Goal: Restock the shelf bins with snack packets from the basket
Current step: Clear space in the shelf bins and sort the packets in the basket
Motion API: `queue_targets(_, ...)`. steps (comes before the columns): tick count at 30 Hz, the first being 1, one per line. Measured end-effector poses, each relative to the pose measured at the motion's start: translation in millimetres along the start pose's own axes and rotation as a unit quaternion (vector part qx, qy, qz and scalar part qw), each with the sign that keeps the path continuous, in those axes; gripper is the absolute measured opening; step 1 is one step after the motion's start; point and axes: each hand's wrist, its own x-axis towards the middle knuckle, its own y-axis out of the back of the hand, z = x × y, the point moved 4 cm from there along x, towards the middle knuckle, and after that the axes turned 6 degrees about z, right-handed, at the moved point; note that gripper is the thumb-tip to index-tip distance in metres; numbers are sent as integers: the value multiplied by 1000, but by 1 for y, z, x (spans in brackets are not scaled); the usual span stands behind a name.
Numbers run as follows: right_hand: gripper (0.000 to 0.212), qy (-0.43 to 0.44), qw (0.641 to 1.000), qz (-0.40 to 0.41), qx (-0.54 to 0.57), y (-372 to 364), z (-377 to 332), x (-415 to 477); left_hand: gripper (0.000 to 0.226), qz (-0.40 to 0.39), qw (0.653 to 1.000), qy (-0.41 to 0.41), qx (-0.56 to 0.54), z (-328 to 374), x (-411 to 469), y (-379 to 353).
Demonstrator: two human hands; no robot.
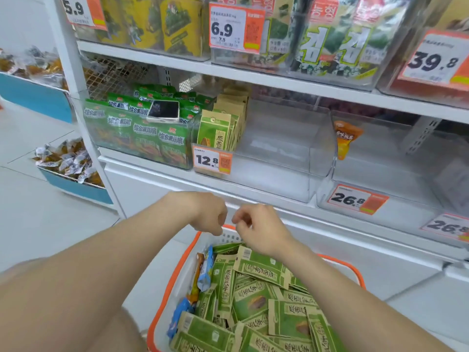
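Both hands hover close together over the far edge of the basket [184, 273], which sits on the floor below the shelf. The left hand [208, 214] is clenched loosely and the right hand [256, 227] has its fingers curled in; neither holds anything I can see. Green-and-tan snack packets [253, 301] fill the basket in a loose heap. Up in the clear shelf bin [279, 153], a short upright row of matching packets [220, 130] stands against its left wall, behind the 12.8 price tag [212, 161].
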Motion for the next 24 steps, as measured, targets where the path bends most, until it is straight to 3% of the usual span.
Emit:
queue_targets(7,31,-23,976,-206,-67,-33,58,-63,18,-127,984,-93,81,58,0,-94)
queue_targets(10,34,-21,973,-217,-79,-37,62,-73,39,-193,967,-123,113,77,-5,-134)
queue_targets(13,34,-15,966,-241,-94,-40,64,-82,51,-201,965,-136,104,92,-7,-158)
queue_targets(17,34,-8,958,-264,-109,-40,68,-87,53,-233,957,-145,94,106,-9,-188)
queue_targets(21,38,-30,944,-301,-132,-37,73,-89,33,-204,957,-160,128,109,-13,-210)
queue_targets(24,40,-38,943,-301,-135,-30,73,-87,43,-206,959,-162,109,109,-14,-208)
